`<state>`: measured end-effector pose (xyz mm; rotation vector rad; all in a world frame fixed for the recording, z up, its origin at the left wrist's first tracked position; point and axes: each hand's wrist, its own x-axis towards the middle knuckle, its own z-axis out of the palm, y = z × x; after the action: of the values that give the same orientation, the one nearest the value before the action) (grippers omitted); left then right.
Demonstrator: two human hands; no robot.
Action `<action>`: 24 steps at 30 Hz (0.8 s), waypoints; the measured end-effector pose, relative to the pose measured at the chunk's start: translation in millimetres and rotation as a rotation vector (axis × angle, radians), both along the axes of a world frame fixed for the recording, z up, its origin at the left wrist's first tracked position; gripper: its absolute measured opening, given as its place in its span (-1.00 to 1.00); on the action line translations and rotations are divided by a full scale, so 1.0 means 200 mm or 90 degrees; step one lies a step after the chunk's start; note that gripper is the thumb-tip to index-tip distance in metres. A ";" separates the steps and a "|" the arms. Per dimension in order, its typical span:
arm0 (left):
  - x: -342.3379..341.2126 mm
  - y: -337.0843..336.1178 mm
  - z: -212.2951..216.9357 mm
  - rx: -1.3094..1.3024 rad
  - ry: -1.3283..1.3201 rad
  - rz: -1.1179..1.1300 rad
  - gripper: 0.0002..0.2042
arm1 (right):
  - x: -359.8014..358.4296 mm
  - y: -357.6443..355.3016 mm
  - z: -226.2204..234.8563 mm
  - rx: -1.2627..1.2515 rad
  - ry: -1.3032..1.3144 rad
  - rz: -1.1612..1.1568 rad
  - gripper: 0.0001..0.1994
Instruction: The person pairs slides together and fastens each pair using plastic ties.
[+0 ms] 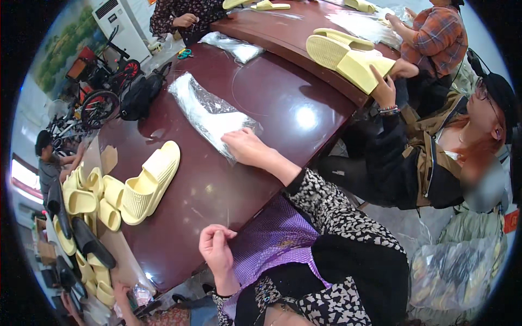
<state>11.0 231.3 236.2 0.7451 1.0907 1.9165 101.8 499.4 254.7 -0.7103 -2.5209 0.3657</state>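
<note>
My right hand [247, 146] reaches forward over the dark red table, its fingers closed on the near end of a stack of clear plastic bags [198, 106]. The bags lie flat, and their far end is crinkled. My left hand [216, 247] is raised by the table's near edge, fingers curled and thumb against them, with nothing visible in it. Left of the bags, a pair of pale yellow slide sandals [151, 187] rests on the table, one against the other.
Yellow slippers [82, 201] and black slippers [92, 242] crowd the left side. A second bag bundle [232, 48] and green-handled scissors [185, 53] lie at the far edge. On the right a co-worker holds yellow slides [348, 60]. A filled clear sack [454, 277] stands lower right.
</note>
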 end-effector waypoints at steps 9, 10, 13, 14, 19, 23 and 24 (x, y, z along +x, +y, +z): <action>-0.09 -0.02 0.15 0.062 -0.012 0.091 -0.96 | 0.01 -0.59 0.10 -0.460 0.126 0.502 -0.78; -0.10 -0.02 0.16 0.079 -0.025 0.081 -0.96 | 0.00 -0.61 0.10 -0.457 0.124 0.513 -0.78; -0.13 -0.02 0.19 0.124 -0.047 0.073 -0.96 | 0.03 -0.63 0.11 -0.369 0.154 0.454 -0.82; -0.15 -0.02 0.19 0.105 -0.034 0.078 -0.96 | 0.04 -0.63 0.13 -0.365 0.150 0.467 -0.82; -0.24 -0.02 0.20 -0.028 0.089 0.145 -0.93 | 0.07 -0.60 0.20 -0.387 0.236 0.458 -0.85; -0.40 0.06 0.18 -0.189 0.340 0.229 -0.87 | 0.19 -0.53 0.31 -0.641 0.328 0.277 -0.85; -0.48 0.09 0.14 -0.192 0.464 0.303 -0.87 | 0.21 -0.51 0.31 -0.668 0.405 0.251 -0.84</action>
<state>-85.6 248.3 264.2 1.1207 2.1105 1.8088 143.2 396.4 317.1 -0.3121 -1.7040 1.7926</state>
